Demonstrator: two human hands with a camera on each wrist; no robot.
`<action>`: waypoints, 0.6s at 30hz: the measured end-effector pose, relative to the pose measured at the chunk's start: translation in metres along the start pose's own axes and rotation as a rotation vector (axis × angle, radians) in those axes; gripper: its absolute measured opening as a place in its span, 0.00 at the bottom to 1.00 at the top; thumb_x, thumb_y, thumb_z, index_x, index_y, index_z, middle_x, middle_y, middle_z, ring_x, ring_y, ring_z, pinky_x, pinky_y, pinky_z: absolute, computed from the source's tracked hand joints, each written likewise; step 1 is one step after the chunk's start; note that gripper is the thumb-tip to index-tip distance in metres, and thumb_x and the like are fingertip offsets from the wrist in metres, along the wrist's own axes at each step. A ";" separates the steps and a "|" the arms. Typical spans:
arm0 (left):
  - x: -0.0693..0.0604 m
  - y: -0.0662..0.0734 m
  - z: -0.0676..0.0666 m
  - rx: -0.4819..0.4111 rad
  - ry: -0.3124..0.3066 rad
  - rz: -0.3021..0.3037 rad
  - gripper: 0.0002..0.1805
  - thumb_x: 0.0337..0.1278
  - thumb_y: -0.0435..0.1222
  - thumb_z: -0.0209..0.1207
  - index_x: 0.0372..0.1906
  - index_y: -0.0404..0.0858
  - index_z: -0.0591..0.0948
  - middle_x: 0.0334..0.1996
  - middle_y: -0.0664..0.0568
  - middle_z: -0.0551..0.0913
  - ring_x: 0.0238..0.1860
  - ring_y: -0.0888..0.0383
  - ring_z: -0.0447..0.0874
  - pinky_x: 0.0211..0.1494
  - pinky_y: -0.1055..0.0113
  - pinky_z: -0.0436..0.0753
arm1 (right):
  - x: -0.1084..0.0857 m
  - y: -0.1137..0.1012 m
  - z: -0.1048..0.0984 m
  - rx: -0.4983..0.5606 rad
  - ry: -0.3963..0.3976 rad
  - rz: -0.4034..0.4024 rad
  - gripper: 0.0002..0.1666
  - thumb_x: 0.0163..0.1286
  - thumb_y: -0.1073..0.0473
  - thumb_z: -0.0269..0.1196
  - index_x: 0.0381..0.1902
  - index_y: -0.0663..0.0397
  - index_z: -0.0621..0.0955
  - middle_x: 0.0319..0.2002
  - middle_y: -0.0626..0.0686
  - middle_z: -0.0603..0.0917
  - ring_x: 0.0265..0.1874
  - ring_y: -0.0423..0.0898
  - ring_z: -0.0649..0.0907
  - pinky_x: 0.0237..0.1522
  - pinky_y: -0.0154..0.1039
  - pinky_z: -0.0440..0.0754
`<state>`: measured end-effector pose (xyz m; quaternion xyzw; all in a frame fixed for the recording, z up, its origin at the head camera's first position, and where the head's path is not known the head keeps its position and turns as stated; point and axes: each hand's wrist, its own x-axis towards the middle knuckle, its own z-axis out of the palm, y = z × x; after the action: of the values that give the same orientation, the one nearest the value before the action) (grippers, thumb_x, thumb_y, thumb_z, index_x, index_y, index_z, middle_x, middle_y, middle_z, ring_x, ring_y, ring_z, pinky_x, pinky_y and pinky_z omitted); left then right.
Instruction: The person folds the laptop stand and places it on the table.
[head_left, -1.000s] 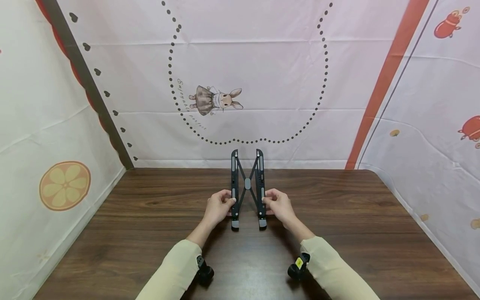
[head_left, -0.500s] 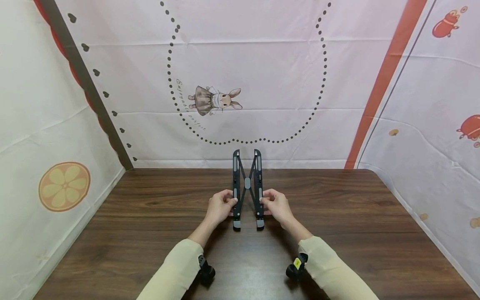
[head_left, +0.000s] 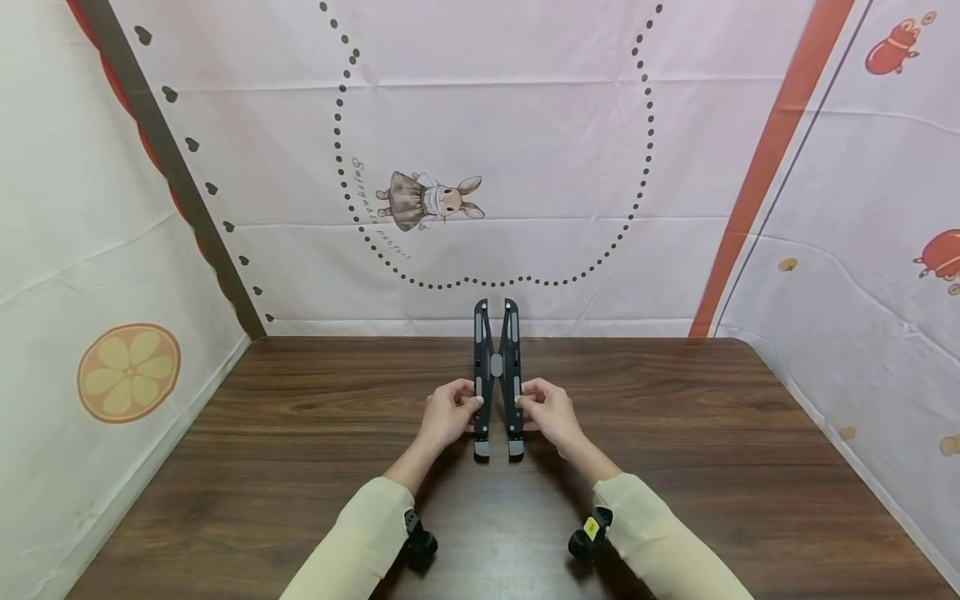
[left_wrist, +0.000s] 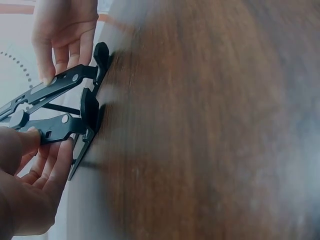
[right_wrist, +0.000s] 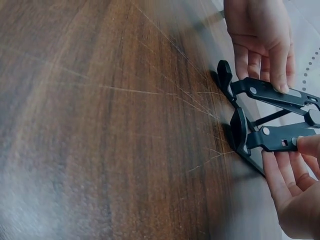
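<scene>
The stand is on the table right in front of you, toward the far edge, with its front end facing you. Its two bars lean up and back, close but not touching, with a hub between them. Your left hand pinches the left bar, thumb on top and fingers tucked under. Your right hand pinches the right bar the same way. Both grips are near the front end, just behind the bent-up lips.

The stand looks stiff and fairly light, so a soft pinch should do. The dark bars look smooth and may slip a little. The grey strips on top look more like rubber, so they seem a good place for your thumbs. Hold both bars at matching spots, so the stand does not twist. It looks hard to break, but it could nip your skin, so mind your fingertips around the hub
</scene>
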<state>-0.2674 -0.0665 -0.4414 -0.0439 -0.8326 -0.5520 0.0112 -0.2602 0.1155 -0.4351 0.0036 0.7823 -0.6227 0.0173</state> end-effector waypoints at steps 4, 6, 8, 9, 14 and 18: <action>0.001 0.000 0.003 -0.008 -0.004 0.001 0.07 0.57 0.32 0.58 0.41 0.36 0.80 0.26 0.46 0.81 0.18 0.60 0.78 0.22 0.67 0.81 | -0.001 -0.001 0.000 -0.003 -0.003 0.000 0.10 0.63 0.66 0.60 0.42 0.61 0.79 0.31 0.54 0.80 0.26 0.44 0.83 0.31 0.43 0.83; 0.001 0.000 0.004 -0.015 -0.005 0.003 0.07 0.57 0.32 0.58 0.40 0.36 0.80 0.25 0.47 0.81 0.18 0.60 0.78 0.21 0.66 0.81 | -0.002 -0.002 0.000 -0.010 -0.005 -0.004 0.10 0.63 0.66 0.59 0.42 0.61 0.79 0.32 0.54 0.80 0.26 0.44 0.83 0.32 0.44 0.83; 0.002 0.000 0.005 -0.024 -0.006 0.003 0.07 0.57 0.32 0.58 0.40 0.36 0.80 0.25 0.47 0.80 0.18 0.60 0.78 0.21 0.66 0.81 | -0.003 -0.002 0.001 -0.011 -0.006 -0.006 0.09 0.63 0.66 0.59 0.42 0.61 0.79 0.32 0.55 0.80 0.26 0.44 0.83 0.32 0.44 0.83; 0.002 0.000 0.006 -0.025 -0.008 0.006 0.07 0.57 0.32 0.58 0.40 0.36 0.80 0.25 0.47 0.80 0.18 0.60 0.78 0.21 0.66 0.81 | -0.002 -0.002 0.001 -0.009 -0.006 -0.005 0.09 0.63 0.66 0.59 0.42 0.61 0.79 0.32 0.55 0.80 0.26 0.44 0.83 0.32 0.44 0.83; 0.001 0.001 0.008 -0.033 -0.012 0.006 0.08 0.57 0.31 0.58 0.41 0.35 0.80 0.26 0.46 0.80 0.18 0.60 0.78 0.22 0.66 0.81 | -0.001 0.000 0.002 0.002 -0.008 -0.001 0.08 0.63 0.65 0.59 0.41 0.60 0.79 0.33 0.56 0.81 0.27 0.46 0.83 0.33 0.46 0.83; 0.000 0.002 0.009 -0.036 -0.011 0.009 0.08 0.57 0.31 0.58 0.41 0.35 0.80 0.25 0.47 0.80 0.19 0.59 0.79 0.22 0.66 0.81 | -0.001 0.001 0.002 0.006 -0.016 -0.005 0.08 0.64 0.65 0.59 0.42 0.61 0.79 0.33 0.56 0.80 0.28 0.47 0.84 0.34 0.46 0.83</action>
<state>-0.2671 -0.0575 -0.4429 -0.0509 -0.8223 -0.5667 0.0080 -0.2587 0.1134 -0.4362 -0.0032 0.7803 -0.6250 0.0222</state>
